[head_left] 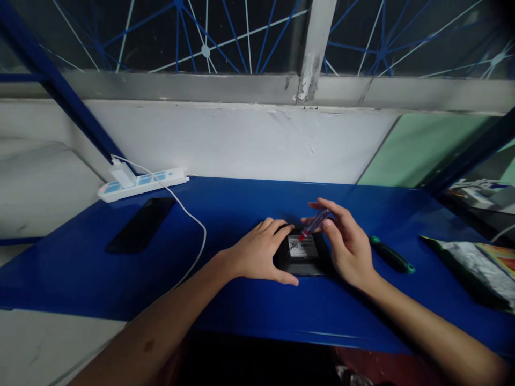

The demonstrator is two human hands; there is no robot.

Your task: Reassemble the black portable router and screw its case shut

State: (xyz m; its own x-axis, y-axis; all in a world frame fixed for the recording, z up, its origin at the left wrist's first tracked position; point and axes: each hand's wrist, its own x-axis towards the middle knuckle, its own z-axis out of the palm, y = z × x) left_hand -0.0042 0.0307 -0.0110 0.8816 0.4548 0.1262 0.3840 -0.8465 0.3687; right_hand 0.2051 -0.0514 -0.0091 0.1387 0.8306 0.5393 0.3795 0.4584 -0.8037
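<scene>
A flat black device [311, 267] with a white printed label [308, 247] lies on the blue table. My left hand [263, 249] grips it from the left, fingers at its far edge and thumb near its front edge. Between the fingers of my right hand [349, 246] is a small screwdriver [317, 220] with a clear purplish handle and a red collar. It is tilted, its thin shaft reaching down to the left over the label. Whether the tip sits in a screw is too small to tell. A green and black screwdriver [391, 255] lies right of my right hand.
A black phone-like slab [140, 225] lies at left, by a white power strip [147, 183] with a plugged-in charger [123, 172]. Its white cable [197, 220] crosses the blue table [237, 316]. A shiny packet [475, 268] lies at right. A wall and windows stand behind.
</scene>
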